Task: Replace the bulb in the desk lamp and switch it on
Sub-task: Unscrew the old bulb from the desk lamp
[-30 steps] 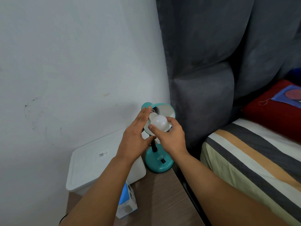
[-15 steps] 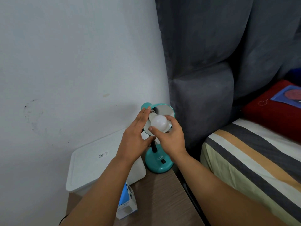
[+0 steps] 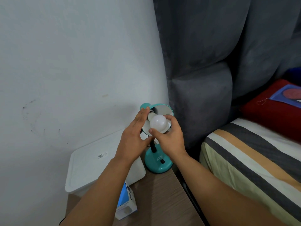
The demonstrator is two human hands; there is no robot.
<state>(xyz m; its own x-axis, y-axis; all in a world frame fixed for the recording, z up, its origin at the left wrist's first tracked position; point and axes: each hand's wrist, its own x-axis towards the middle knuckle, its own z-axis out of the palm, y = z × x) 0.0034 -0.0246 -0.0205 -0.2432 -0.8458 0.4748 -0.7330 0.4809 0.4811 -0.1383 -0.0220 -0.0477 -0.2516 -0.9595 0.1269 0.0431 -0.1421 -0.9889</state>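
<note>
A teal desk lamp stands on the wooden bedside table, its round base [image 3: 158, 162] bearing a black switch [image 3: 162, 161]. Its shade [image 3: 163, 109] tilts up toward me. A white bulb [image 3: 158, 123] sits in the shade with its neck at the socket. My right hand [image 3: 169, 137] grips the bulb between thumb and fingers. My left hand [image 3: 132, 139] lies flat against the left side of the shade, fingers stretched up and thumb under it, steadying it. The lamp's black neck shows between my hands. The bulb is unlit.
A white lidded plastic box [image 3: 91, 167] stands left of the lamp against the wall. A blue and white bulb carton [image 3: 126, 204] lies on the table [image 3: 162, 201] under my left forearm. A grey padded headboard [image 3: 200, 95] and a striped bed [image 3: 254, 160] are at right.
My right hand's grip on the bulb has shifted slightly around it, the thumb now lower. My left hand stays on the shade.
</note>
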